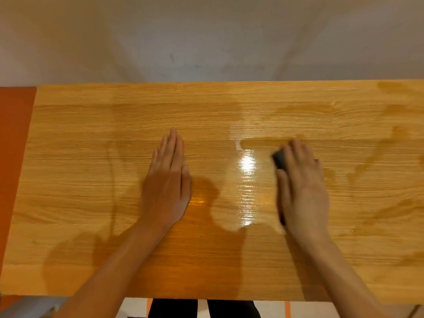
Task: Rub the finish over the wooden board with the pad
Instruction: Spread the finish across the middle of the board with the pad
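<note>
Firmly, we pressed the flat left hand (166, 180) on the board (91, 157) for steadiness while the right hand (302, 187) gripped the pad (280, 160).

We saw a honey-orange wooden board (91, 157) with fine straight grain and darker glossy wet streaks, a dark grey pad (280, 160), an orange surface (16, 134), a whitish wall (206, 37).

Lighting: warm, moderate, cast from overhead. Glare: a bright streak is seen on the wet wooden board (247, 164) between the hands. Shadows: soft, thrown toward the near edge. Blur: right hand (300, 180) smeared. Distortion: board edges bowed by the wide lens.
</note>
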Action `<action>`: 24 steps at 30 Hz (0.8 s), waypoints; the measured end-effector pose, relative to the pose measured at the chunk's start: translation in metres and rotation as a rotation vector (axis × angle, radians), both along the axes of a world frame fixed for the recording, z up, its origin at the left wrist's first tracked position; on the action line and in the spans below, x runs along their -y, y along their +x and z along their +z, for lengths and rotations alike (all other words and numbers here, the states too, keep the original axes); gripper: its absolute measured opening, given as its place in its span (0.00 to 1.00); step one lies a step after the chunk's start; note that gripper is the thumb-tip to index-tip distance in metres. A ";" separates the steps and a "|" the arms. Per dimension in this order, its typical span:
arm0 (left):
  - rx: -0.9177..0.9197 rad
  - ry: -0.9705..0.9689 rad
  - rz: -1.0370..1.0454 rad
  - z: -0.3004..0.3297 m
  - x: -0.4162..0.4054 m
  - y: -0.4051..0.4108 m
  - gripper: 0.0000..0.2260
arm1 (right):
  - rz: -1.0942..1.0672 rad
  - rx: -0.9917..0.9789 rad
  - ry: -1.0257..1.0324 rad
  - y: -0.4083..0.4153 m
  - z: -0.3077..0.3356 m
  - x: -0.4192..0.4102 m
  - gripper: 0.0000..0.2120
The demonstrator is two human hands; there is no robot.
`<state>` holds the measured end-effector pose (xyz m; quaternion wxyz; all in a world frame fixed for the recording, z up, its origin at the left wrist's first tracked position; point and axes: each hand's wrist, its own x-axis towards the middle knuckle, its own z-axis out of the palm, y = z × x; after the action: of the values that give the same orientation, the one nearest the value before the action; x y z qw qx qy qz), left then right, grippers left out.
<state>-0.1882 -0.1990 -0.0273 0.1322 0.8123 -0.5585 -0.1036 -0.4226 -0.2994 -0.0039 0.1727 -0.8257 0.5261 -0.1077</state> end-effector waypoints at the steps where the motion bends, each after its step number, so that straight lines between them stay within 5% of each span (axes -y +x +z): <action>1: -0.010 0.001 0.005 0.000 0.000 0.000 0.25 | -0.095 0.007 0.008 -0.009 0.002 0.003 0.22; 4: -0.016 0.010 0.007 0.000 0.000 -0.002 0.25 | -0.173 0.013 -0.019 0.026 0.000 -0.009 0.21; 8: 0.024 0.010 0.003 0.001 0.000 0.000 0.25 | 0.209 -0.016 0.037 0.104 -0.007 -0.030 0.23; 11: 0.008 0.010 -0.004 0.001 -0.001 -0.001 0.25 | 0.343 -0.013 0.055 0.082 -0.004 -0.010 0.23; 15: 0.015 0.020 -0.003 0.001 -0.002 -0.003 0.25 | -0.012 -0.009 0.006 -0.001 0.003 0.027 0.21; 18: -0.003 0.031 0.008 0.002 -0.001 -0.001 0.25 | -0.159 -0.019 0.008 0.017 0.005 0.022 0.21; 24: -0.016 0.032 -0.005 0.002 0.000 -0.001 0.25 | 0.280 -0.121 0.026 0.120 -0.006 -0.005 0.25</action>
<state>-0.1887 -0.1991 -0.0249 0.1234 0.8121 -0.5578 -0.1192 -0.3022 -0.2943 -0.0100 0.1649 -0.8936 0.4167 -0.0258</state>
